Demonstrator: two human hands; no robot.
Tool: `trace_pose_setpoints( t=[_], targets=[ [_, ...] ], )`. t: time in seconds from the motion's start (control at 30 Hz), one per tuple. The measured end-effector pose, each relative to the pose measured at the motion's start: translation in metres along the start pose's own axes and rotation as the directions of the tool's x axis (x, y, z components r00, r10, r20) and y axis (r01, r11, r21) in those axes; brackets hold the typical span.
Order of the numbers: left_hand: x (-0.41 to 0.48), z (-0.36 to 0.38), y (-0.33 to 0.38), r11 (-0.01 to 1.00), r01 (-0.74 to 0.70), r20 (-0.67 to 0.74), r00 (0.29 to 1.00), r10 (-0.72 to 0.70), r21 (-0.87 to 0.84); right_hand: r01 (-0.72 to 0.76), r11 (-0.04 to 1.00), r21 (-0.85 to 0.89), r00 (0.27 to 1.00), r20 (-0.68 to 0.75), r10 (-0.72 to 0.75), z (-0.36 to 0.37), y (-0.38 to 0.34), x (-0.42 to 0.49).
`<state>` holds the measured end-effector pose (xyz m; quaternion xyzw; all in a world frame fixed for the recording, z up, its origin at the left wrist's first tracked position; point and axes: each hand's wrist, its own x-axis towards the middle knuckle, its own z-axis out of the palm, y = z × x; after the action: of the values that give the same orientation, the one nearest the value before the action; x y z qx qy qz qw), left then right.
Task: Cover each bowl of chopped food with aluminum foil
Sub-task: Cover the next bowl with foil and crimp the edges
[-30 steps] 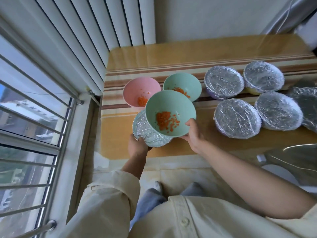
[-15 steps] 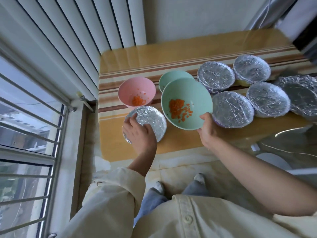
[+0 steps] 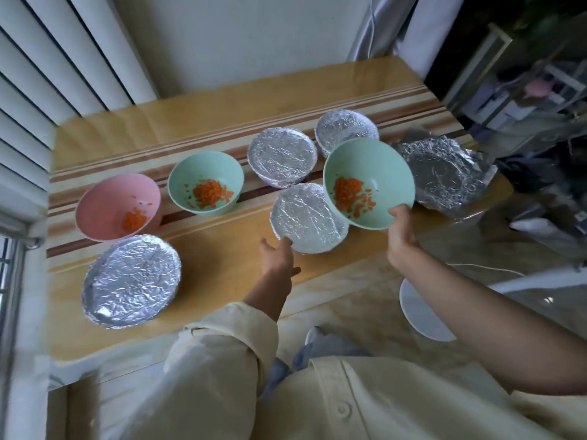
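My right hand (image 3: pixel 401 236) grips the near rim of a green bowl (image 3: pixel 374 173) of chopped carrot and holds it tilted above the table. My left hand (image 3: pixel 275 257) reaches forward with relaxed fingers, its fingertips at the near edge of a foil-covered bowl (image 3: pixel 306 219). An uncovered pink bowl (image 3: pixel 108 206) and a second uncovered green bowl (image 3: pixel 205 174), both with chopped carrot, stand at the left. In front of them stands another foil-covered bowl (image 3: pixel 131 281). Two more foil-covered bowls (image 3: pixel 281 154) (image 3: pixel 344 125) stand behind. Loose crumpled foil (image 3: pixel 444 176) lies at the right.
The bowls stand on a glossy yellow table with brown stripes (image 3: pixel 190 122). White blinds (image 3: pixel 47 58) and a window frame are at the left. A white stool (image 3: pixel 419 312) stands on the floor at the right, below the table edge.
My left hand let go of the foil-covered bowl at the front left and moved right toward the middle foil-covered bowl. My right hand carried the green bowl to the right.
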<state>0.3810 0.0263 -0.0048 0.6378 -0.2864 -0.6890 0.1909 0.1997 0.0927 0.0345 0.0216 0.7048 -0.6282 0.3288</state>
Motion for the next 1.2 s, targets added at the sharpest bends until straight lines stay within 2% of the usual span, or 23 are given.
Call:
trace_pose_setpoints(
  t=[0.13,0.27,0.37,0.47,0.7,1.2],
  targets=[
    [0.010,0.023,-0.001,0.992,0.019,-0.059,0.998,-0.026,-0.122,0.003,0.999,-0.043,0.999,-0.033,-0.005,-0.021,-0.020,0.042],
    [0.016,0.037,0.000,0.977,-0.046,-0.180,0.984,0.008,-0.206,-0.047,0.996,-0.074,0.999,-0.013,0.046,-0.030,-0.030,0.075],
    [0.028,0.041,-0.001,0.980,-0.109,-0.295,0.954,0.056,-0.167,-0.060,0.995,-0.082,0.997,0.042,0.064,-0.028,-0.034,0.091],
    [0.039,0.042,-0.003,0.965,-0.164,-0.307,0.947,0.095,-0.207,-0.039,0.992,-0.122,0.995,0.083,0.050,-0.026,-0.039,0.103],
    [0.045,0.050,-0.003,0.948,-0.285,-0.442,0.875,0.198,-0.139,-0.051,0.985,-0.164,0.989,0.125,0.072,-0.027,-0.038,0.128],
    [0.032,-0.008,-0.012,0.931,-0.333,-0.575,0.795,0.193,-0.149,-0.034,0.975,-0.221,0.954,0.285,0.097,-0.003,-0.013,0.098]
  ],
)
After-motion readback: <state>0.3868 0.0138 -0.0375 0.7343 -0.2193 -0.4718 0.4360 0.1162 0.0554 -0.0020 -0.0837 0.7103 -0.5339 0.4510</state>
